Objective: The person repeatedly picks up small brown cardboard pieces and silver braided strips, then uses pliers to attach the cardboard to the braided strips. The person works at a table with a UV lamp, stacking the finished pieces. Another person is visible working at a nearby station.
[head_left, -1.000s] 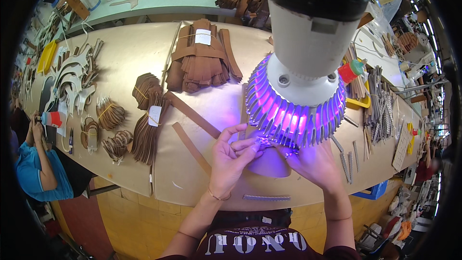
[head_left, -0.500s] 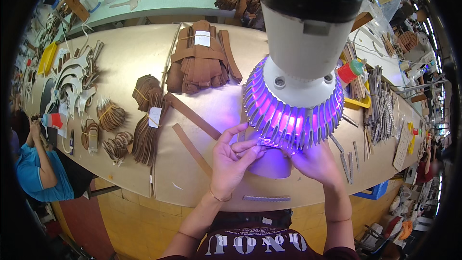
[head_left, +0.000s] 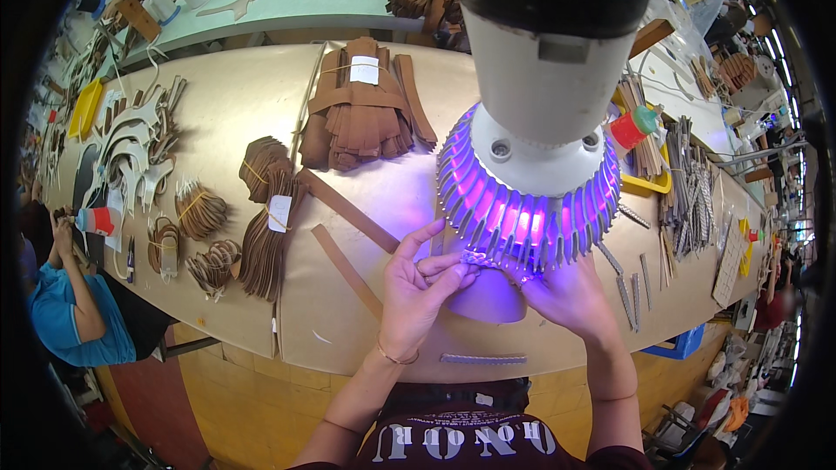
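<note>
worktop [head_left: 261, 104]: tan, wide, brown strap bundles [head_left: 361, 117] at 11 o'clock of our hands. lamp [head_left: 531, 174]: white body, finned collar glowing violet, hanging directly over the work area. left hand [head_left: 416, 292]: fingers pressed together, pinching a small braided strip [head_left: 477, 258] at 12 o'clock of the palm, under the lamp's rim. right hand [head_left: 568, 294]: at 3 o'clock of the strip; we cannot tell its finger state, lamp hides the tips.

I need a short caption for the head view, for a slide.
Both hands, left hand and right hand, hold a small piece under a violet lamp at a workbench.
</note>
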A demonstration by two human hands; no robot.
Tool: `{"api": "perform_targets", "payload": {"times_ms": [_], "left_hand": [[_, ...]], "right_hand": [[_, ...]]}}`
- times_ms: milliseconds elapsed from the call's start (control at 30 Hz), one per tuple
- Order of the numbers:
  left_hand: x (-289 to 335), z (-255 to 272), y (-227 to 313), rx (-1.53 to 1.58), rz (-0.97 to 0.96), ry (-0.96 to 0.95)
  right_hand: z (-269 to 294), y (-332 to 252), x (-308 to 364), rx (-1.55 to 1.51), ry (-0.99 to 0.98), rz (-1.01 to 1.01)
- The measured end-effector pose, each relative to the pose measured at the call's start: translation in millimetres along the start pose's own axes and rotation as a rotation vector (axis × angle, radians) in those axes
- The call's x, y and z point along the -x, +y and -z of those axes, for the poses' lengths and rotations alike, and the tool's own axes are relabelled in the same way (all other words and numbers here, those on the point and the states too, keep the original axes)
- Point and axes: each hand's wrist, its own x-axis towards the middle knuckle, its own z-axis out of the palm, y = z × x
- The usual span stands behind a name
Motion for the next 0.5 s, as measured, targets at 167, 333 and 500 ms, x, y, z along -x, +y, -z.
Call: {"api": "perform_targets", "payload": {"times_ms": [167, 333, 500], "left_hand": [[-1.1, 1.6, 0.0, 0.005, 0.016, -0.011], [-1.1, 1.8, 1.5, 0.026, 0.023, -0.01], [-4.2, 2.5, 0.1, -0.034, 0.03, 0.021]], "right_hand": [[-0.1, -2.1, -0.2, 0.061, 0.001, -0.014], [-1.2, -5.2, -0.5, 0.096, 0.039, 0.019], [-1.6, -9.0, -1.0, 0.118, 0.069, 0.049]]}}
